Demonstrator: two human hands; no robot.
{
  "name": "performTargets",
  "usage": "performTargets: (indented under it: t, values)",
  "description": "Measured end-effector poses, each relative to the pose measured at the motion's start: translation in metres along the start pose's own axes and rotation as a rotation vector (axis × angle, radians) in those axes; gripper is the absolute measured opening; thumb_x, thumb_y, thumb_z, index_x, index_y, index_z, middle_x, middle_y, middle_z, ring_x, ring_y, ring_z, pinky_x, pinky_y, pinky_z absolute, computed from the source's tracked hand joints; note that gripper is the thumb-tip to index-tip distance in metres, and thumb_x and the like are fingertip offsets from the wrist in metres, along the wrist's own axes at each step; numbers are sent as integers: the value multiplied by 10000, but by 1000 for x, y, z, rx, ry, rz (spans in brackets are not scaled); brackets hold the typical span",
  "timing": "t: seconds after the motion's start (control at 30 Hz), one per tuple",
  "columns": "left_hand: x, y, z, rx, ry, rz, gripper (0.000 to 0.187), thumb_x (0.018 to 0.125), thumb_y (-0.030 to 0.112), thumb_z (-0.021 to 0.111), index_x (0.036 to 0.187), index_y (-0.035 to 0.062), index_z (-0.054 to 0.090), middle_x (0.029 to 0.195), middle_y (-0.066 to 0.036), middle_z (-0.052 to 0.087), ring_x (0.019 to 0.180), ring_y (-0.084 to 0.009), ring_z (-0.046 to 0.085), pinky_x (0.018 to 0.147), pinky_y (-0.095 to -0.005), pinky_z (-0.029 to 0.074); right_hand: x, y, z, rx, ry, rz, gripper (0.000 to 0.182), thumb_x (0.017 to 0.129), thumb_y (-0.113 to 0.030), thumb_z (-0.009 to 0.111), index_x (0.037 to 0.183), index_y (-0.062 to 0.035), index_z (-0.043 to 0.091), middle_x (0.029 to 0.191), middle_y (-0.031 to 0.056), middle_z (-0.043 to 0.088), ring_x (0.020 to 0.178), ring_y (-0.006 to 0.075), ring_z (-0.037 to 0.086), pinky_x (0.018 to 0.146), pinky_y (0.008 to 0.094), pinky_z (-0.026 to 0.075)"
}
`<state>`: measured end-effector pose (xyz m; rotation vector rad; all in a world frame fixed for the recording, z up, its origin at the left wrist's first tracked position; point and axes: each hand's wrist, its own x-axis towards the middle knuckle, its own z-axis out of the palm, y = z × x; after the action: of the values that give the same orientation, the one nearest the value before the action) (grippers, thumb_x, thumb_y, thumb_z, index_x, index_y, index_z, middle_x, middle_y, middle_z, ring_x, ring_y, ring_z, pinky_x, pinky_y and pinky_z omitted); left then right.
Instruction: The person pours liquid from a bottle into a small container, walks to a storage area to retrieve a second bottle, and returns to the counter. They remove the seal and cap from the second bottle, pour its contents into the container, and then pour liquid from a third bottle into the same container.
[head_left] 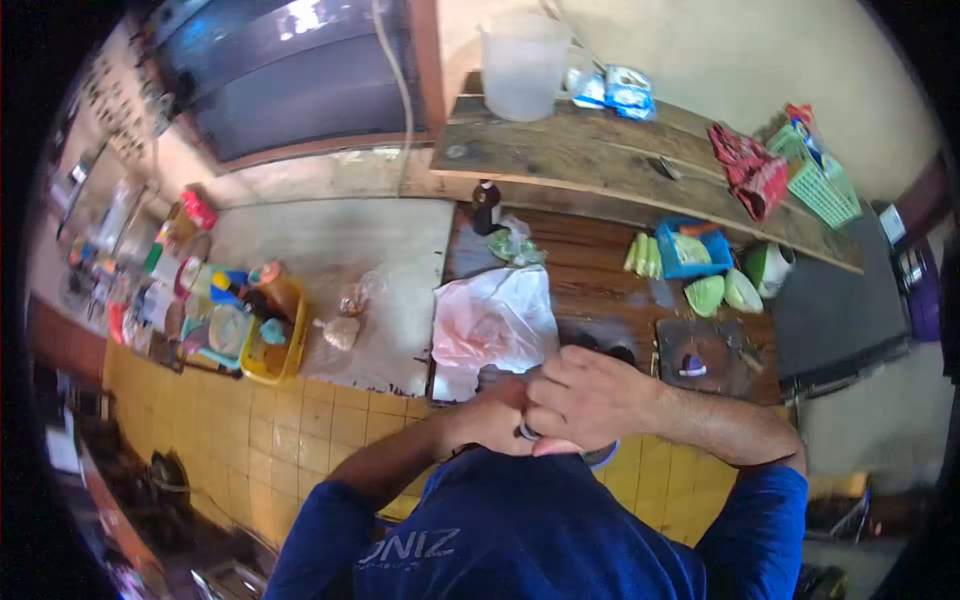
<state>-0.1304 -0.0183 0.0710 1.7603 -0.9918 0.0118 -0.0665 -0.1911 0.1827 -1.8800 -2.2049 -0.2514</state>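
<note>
In front of my chest, my right hand (590, 400) lies over my left hand (492, 420), and the two touch. The right fingers are curled closed; what they hold, if anything, is hidden. My left fingers are mostly covered by the right hand, and a ring shows between the two. Just beyond my hands a white plastic bag (495, 318) with something pinkish inside lies on the counter. To the right is a dark cutting board (730, 345) with a small purple-and-white piece (692, 366) on it.
Cut green vegetables (643, 256) lie beside a blue basket (695, 262). A dark bottle (486, 205) stands behind the bag. At left are a yellow bin (290, 350) of bottles and small bags (340, 332). Above runs a wooden shelf (590, 150) with a jug (522, 70).
</note>
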Motion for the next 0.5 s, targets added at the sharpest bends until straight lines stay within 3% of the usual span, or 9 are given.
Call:
performTargets:
  t: [0.07,0.17,0.23,0.27,0.3,0.33,0.37,0.4,0.5]
  values:
    - [-3,-1,-13,42,80,-146,302,730,260,779,952,97,655,879,-132,661,857,-335,661,708,-412,522,0,-4,9,6,-18,144,338,808,-441,660,921,-134,575,812,32,474,772,207,510,675,357,398]
    - [-9,-10,-23,-18,154,-247,249,715,194,779,869,59,637,767,-117,659,722,-334,662,629,-389,516,-5,-15,32,238,38,438,293,827,-327,692,946,-90,567,913,78,524,867,249,543,778,375,442]
    - [-11,-21,-26,-65,74,-400,192,706,135,743,826,49,620,755,-122,649,677,-307,642,614,-372,500,-15,-27,58,561,555,736,299,853,-268,703,1029,-66,571,985,113,549,884,279,558,804,378,452]
    - [-17,-31,-20,-160,104,-378,150,693,83,711,795,50,606,732,-114,629,650,-263,625,601,-359,485,-31,-33,77,661,707,865,273,872,-159,693,1087,-53,563,1026,103,574,912,234,571,824,357,457]
    - [-16,-37,-18,-153,130,-323,159,688,71,721,785,56,596,720,-100,615,653,-230,621,603,-342,481,-38,-38,92,860,1027,1006,285,846,-51,701,1089,-53,551,987,52,585,898,146,561,793,322,477]
    - [-18,-46,-13,-189,132,-316,161,693,61,725,777,54,588,718,-91,611,653,-215,615,603,-331,478,-57,-42,110,881,1167,1253,327,823,10,711,1094,-56,541,968,23,587,875,96,554,769,275,486]
    - [-19,-54,-9,-221,133,-310,165,698,50,730,768,53,581,715,-82,607,653,-199,610,604,-319,475,-86,-41,130,556,1108,1396,348,809,7,731,1087,-57,530,965,33,595,845,95,568,744,251,489]
    - [-18,-59,-6,-228,110,-311,165,698,50,730,768,53,581,715,-82,607,653,-199,610,604,-319,475,-120,-40,155,574,1267,1431,353,795,33,734,1066,-62,529,957,42,601,841,103,578,747,250,488]
    - [-13,-69,7,-255,169,-335,171,714,27,737,762,50,575,726,-58,609,663,-169,601,617,-301,472,-227,-39,229,433,1412,1684,329,765,58,740,931,-59,481,854,45,578,786,126,583,724,265,486]
